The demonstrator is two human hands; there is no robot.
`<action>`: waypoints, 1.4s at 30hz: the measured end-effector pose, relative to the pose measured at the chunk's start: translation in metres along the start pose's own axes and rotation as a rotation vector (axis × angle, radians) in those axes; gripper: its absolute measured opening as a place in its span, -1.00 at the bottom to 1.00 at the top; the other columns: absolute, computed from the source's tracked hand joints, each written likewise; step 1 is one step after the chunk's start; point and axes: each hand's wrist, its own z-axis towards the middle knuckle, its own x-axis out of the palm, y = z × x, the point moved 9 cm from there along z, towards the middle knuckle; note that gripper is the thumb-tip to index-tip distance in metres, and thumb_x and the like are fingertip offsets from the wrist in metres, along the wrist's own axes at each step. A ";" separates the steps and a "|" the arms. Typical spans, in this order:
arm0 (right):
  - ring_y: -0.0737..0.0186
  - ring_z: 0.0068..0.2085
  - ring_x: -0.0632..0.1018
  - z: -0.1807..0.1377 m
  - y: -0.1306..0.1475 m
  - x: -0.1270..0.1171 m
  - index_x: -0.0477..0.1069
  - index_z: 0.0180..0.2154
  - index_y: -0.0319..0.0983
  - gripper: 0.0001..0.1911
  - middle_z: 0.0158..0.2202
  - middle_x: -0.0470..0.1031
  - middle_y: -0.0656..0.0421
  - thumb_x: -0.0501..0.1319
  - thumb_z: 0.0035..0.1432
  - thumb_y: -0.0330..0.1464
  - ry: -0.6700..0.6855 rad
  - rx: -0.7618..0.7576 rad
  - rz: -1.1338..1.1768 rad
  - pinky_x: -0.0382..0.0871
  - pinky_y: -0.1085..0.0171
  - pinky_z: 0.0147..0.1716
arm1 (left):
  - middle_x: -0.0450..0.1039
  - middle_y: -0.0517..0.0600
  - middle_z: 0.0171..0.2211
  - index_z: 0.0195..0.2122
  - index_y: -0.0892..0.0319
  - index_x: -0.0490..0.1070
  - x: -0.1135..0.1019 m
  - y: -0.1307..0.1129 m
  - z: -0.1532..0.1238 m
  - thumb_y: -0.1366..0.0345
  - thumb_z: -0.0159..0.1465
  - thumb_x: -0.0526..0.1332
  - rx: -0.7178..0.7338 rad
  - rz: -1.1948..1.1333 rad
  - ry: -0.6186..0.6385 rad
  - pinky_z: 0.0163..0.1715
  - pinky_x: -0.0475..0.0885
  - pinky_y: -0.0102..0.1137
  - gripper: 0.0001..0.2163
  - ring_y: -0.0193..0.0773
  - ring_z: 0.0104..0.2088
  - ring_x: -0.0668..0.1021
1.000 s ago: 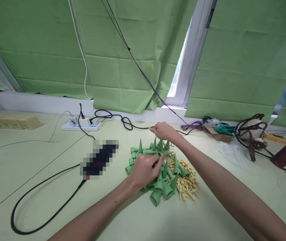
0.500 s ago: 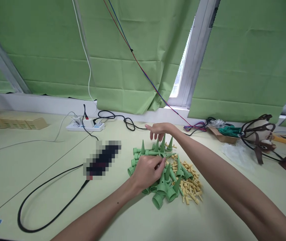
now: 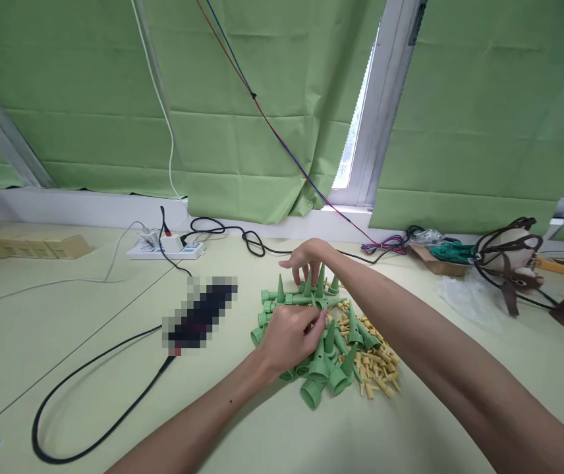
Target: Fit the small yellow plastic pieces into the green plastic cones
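Observation:
A heap of hollow green plastic spikes (image 3: 319, 362), with cone tips and round sockets, lies on the table before me, several pointing upward. My left hand (image 3: 292, 336) rests on the heap with its fingers curled and thumb pressed in. What it grips, if anything, is hidden. One green spike (image 3: 331, 303) lies sideways just beyond those fingers. At the far side of the heap, my right hand (image 3: 309, 258) bends down from the wrist, thumb out and fingers apart, close behind the upright cones. Small tan plastic pegs (image 3: 378, 368) are piled along the heap's right side.
A black device, blurred out (image 3: 200, 316), lies to the left with a looped black cable (image 3: 37, 421). Behind it sits a white power strip (image 3: 166, 250). At the back right are a small cardboard box (image 3: 437, 263), a clear plastic bag (image 3: 464, 296) and a strapped bag (image 3: 507, 257).
My right hand has dropped lower and slightly left, its fingers now down behind the upright cones. My left hand stays nearly in place. The view has shifted slightly.

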 end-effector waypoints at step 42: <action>0.29 -0.41 0.45 -0.177 -0.022 -0.011 0.29 -0.57 -0.23 -0.51 -0.52 0.43 0.18 -0.03 0.39 -0.21 -1.343 -0.583 0.107 0.22 0.35 -0.36 | 0.42 -0.08 -0.37 0.01 0.17 0.27 -0.034 0.015 0.002 0.30 0.33 0.19 -0.166 0.008 -0.324 -0.55 0.30 -0.53 -0.75 -0.46 -0.57 0.35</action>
